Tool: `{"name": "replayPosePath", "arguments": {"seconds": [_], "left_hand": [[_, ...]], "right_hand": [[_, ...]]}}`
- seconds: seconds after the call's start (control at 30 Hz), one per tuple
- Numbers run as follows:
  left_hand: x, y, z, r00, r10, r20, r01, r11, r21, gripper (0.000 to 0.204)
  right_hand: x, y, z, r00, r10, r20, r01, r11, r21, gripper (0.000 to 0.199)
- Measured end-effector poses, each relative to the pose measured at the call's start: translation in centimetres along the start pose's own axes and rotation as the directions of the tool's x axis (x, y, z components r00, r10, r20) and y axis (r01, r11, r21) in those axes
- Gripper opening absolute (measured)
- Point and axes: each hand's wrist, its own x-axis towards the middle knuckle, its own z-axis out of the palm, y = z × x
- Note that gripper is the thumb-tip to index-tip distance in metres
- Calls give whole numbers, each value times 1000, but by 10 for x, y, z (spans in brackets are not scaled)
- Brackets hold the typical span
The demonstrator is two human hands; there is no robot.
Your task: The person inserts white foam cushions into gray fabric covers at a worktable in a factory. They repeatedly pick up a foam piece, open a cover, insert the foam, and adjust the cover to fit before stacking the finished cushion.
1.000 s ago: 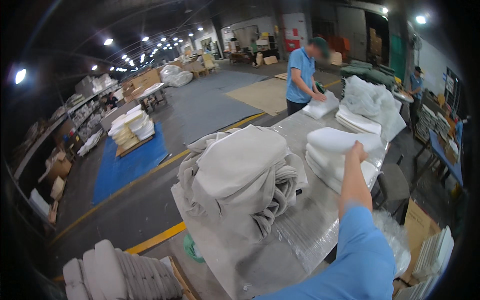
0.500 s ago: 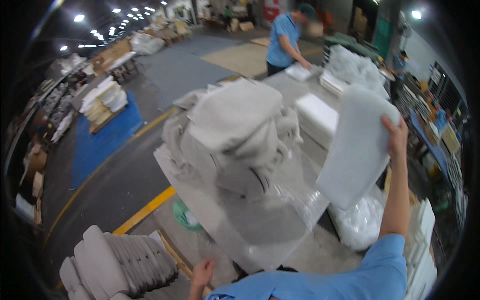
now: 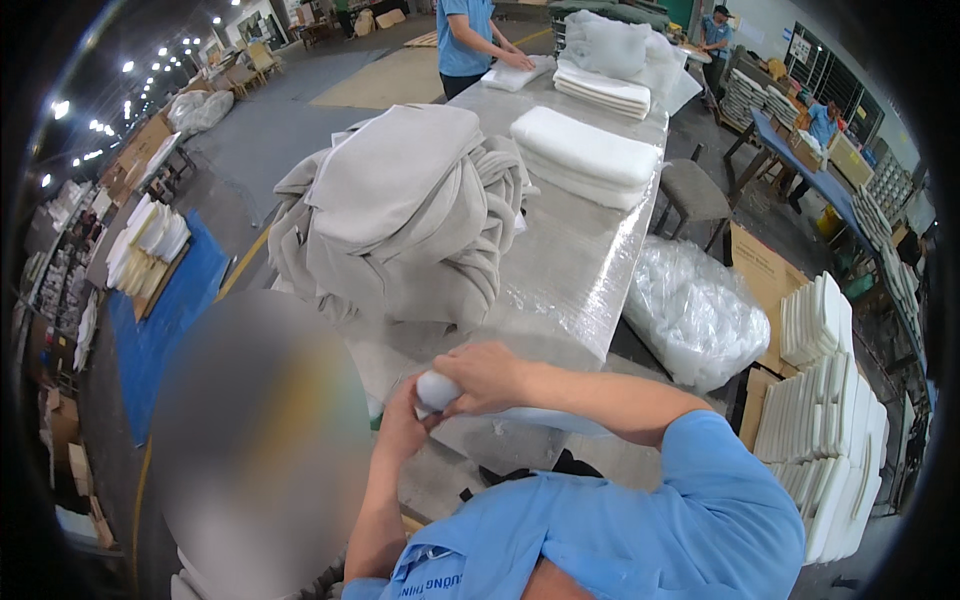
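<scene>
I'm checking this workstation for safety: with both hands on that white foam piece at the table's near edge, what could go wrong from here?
1. The heap of grey covers looks loosely piled and could slump toward the table edge.
2. The left hand and right hand grip only the rolled end of the white foam piece, so it might spring open.

Two hands, the left hand (image 3: 400, 425) and the right hand (image 3: 490, 375), are gripping one rolled white foam pad (image 3: 437, 390). One heap of grey fabric covers (image 3: 400, 215) and two stacks of white foam pads (image 3: 585, 155) (image 3: 603, 88) are lying on one long plastic-wrapped surface (image 3: 570, 290). Three other people in blue shirts are standing farther off.
</scene>
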Motion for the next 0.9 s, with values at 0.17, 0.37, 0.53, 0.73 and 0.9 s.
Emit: {"name": "replayPosePath", "arguments": {"seconds": [0.17,0.37,0.53,0.73,0.9], "left_hand": [[-28,-86,16,932,-353,82,362,893,-268,59],[-26,-103,31,944,-305,130,326,786,-526,50],[3,-67,42,946,-172,275,275,875,-398,48],[60,-8,106,917,5,400,64,985,-159,49],[84,34,141,843,128,523,-121,991,-47,50]], "right_hand": [[-33,49,-2,955,11,-297,63,969,239,67],[-220,153,-30,594,747,-298,-268,533,803,55],[-312,156,85,405,886,-224,-60,271,961,77],[-245,131,141,259,896,-361,220,309,925,78],[-251,130,156,130,901,-414,216,382,899,68]]}}
